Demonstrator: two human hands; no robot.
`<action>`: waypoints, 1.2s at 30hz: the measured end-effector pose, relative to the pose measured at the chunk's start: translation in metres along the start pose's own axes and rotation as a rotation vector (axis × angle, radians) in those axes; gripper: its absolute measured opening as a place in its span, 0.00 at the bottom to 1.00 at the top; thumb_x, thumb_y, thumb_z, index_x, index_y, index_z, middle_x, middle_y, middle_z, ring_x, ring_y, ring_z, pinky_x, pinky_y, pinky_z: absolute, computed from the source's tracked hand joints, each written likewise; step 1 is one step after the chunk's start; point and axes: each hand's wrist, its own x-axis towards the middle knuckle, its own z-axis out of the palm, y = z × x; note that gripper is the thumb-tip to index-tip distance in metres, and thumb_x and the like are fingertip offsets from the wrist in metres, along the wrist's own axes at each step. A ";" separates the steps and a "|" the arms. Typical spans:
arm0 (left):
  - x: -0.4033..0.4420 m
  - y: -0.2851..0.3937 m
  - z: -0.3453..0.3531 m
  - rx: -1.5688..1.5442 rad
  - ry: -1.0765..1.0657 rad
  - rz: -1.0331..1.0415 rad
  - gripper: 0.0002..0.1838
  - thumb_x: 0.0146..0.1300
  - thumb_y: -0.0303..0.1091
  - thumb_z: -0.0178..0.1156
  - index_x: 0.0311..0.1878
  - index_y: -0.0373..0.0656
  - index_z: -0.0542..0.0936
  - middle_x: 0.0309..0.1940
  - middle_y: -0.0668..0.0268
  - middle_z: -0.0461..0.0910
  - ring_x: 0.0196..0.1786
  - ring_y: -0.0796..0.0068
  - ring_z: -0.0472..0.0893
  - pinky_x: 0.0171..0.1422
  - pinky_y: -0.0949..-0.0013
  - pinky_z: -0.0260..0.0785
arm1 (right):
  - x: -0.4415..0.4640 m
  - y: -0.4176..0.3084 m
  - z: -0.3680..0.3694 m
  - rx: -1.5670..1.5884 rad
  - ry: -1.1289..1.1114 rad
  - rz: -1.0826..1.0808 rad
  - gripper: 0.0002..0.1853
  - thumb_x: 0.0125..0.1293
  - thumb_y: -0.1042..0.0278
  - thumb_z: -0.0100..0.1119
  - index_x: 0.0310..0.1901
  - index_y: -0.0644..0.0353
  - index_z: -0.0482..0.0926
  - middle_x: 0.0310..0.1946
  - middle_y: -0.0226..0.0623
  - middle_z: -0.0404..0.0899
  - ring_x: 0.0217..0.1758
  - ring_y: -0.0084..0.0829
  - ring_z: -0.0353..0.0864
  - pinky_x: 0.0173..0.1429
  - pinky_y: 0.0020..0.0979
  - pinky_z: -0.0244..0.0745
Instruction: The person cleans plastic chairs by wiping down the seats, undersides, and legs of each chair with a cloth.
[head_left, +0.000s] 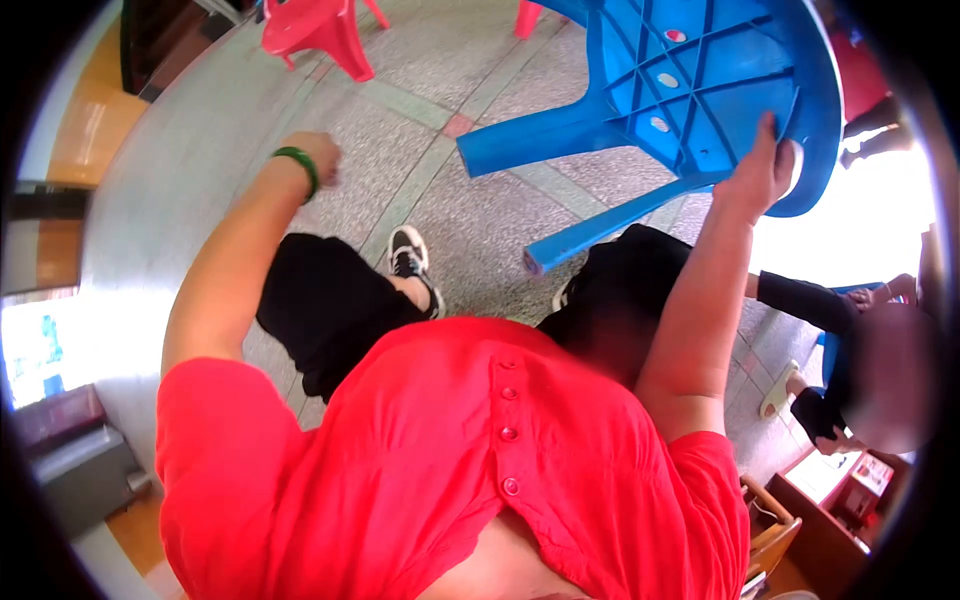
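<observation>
My right hand grips the rim of a blue plastic stool. The stool is tipped on its side, so its ribbed underside and several oval holes face me. Two of its legs point to the left, above the floor. My left hand, with a green bangle at the wrist, is held out over the floor away from the stool. Its fingers are blurred and partly turned from view, and I see nothing in it.
A red plastic stool stands on the tiled floor ahead. At the right sits another person with a hand near the lap. Wooden furniture is at lower right, and a grey box-like object at lower left.
</observation>
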 end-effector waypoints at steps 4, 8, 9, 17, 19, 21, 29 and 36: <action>-0.017 -0.027 -0.036 -0.254 0.159 -0.126 0.10 0.53 0.35 0.62 0.37 0.42 0.81 0.34 0.54 0.82 0.40 0.57 0.82 0.46 0.60 0.72 | 0.000 -0.002 -0.003 0.009 0.051 0.005 0.10 0.63 0.67 0.62 0.41 0.65 0.78 0.33 0.33 0.77 0.34 0.22 0.75 0.36 0.22 0.71; -0.024 -0.008 -0.080 -0.743 0.395 0.033 0.14 0.58 0.39 0.61 0.44 0.42 0.78 0.39 0.52 0.81 0.44 0.58 0.81 0.46 0.62 0.71 | -0.005 -0.001 -0.006 -0.035 0.099 0.088 0.09 0.62 0.68 0.62 0.40 0.64 0.78 0.33 0.32 0.78 0.33 0.21 0.74 0.37 0.22 0.70; -0.012 -0.006 -0.081 -0.769 0.456 0.047 0.16 0.59 0.39 0.60 0.47 0.42 0.76 0.42 0.53 0.80 0.45 0.60 0.81 0.48 0.63 0.70 | -0.007 -0.005 -0.002 -0.008 0.087 0.091 0.09 0.62 0.68 0.62 0.40 0.64 0.78 0.32 0.31 0.78 0.33 0.20 0.74 0.37 0.22 0.69; 0.044 0.106 -0.171 -1.125 0.763 0.503 0.25 0.57 0.37 0.64 0.57 0.43 0.72 0.51 0.60 0.78 0.53 0.72 0.78 0.58 0.68 0.70 | -0.014 0.004 0.004 -0.010 0.022 0.092 0.09 0.61 0.69 0.64 0.40 0.62 0.80 0.34 0.29 0.79 0.36 0.17 0.73 0.42 0.21 0.66; 0.037 0.144 -0.194 -1.045 0.673 0.495 0.27 0.53 0.42 0.67 0.57 0.45 0.73 0.50 0.56 0.77 0.52 0.70 0.79 0.57 0.65 0.71 | -0.021 -0.008 0.012 -0.015 0.022 0.102 0.09 0.61 0.68 0.64 0.40 0.62 0.80 0.35 0.31 0.79 0.37 0.20 0.75 0.43 0.21 0.67; 0.042 0.182 -0.199 -1.033 0.539 0.497 0.29 0.52 0.45 0.67 0.57 0.47 0.74 0.49 0.55 0.77 0.51 0.67 0.80 0.56 0.63 0.72 | -0.022 -0.006 0.011 0.025 0.009 0.132 0.10 0.60 0.69 0.65 0.40 0.63 0.80 0.34 0.29 0.79 0.37 0.19 0.74 0.45 0.20 0.66; 0.060 0.228 -0.113 -0.423 0.552 0.337 0.26 0.61 0.53 0.56 0.59 0.52 0.72 0.56 0.57 0.71 0.51 0.57 0.79 0.54 0.56 0.73 | -0.013 0.001 -0.003 0.111 -0.040 0.207 0.07 0.59 0.69 0.65 0.37 0.62 0.79 0.32 0.28 0.78 0.33 0.18 0.73 0.38 0.20 0.65; 0.001 0.154 -0.092 -0.399 0.648 0.636 0.26 0.54 0.34 0.61 0.59 0.50 0.71 0.56 0.61 0.72 0.51 0.56 0.77 0.51 0.57 0.73 | -0.004 0.026 -0.005 0.103 -0.003 0.371 0.09 0.58 0.72 0.64 0.38 0.65 0.77 0.34 0.34 0.78 0.36 0.25 0.76 0.40 0.25 0.71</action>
